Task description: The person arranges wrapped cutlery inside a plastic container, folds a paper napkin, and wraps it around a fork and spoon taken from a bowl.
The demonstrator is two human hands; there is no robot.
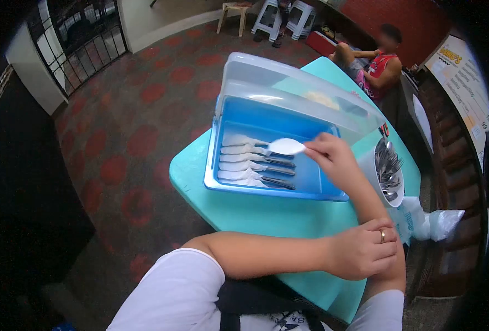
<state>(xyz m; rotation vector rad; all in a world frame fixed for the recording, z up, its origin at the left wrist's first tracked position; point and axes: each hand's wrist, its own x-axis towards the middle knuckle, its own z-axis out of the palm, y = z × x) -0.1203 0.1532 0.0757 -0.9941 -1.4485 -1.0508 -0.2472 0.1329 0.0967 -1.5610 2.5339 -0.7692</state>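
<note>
My right hand is closed on the end of a tissue-wrapped utensil, its white rounded end pointing left over the blue plastic box. Inside the box, several sets of cutlery lie side by side, white tissue round their left ends and metal handles to the right. The box's translucent lid stands raised at the back. My left hand, with a ring on one finger, is wrapped round my right forearm.
A white container of loose forks and spoons stands right of the box on the turquoise table. A plastic bag sits at the table's right edge. Beyond the table sits a person in a red jersey. Stools stand farther back.
</note>
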